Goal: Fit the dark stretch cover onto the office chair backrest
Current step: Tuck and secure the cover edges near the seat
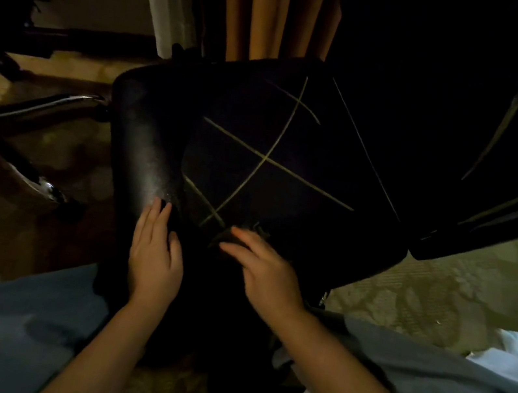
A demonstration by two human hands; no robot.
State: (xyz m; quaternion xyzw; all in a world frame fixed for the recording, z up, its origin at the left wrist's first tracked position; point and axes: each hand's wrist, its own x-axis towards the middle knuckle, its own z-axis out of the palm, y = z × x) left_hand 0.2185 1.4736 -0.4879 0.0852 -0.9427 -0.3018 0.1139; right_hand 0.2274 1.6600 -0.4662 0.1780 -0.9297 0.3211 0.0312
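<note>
- though the stretch cover (292, 154) spans the backrest (146, 143) at centre frame, its left strip shows bare; you're partway.
- your left grip (156, 247) rests flat, released, on that strip.
- your right grip (267, 270) meets the hem; clenched or not, unclear.

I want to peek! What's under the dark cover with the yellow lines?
The black chair backrest: its bare left side shows beside the cover. The rest is hidden under the fabric.

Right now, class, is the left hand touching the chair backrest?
Touching. In the head view the left hand lies flat, fingertips on the bare black backrest.
</note>
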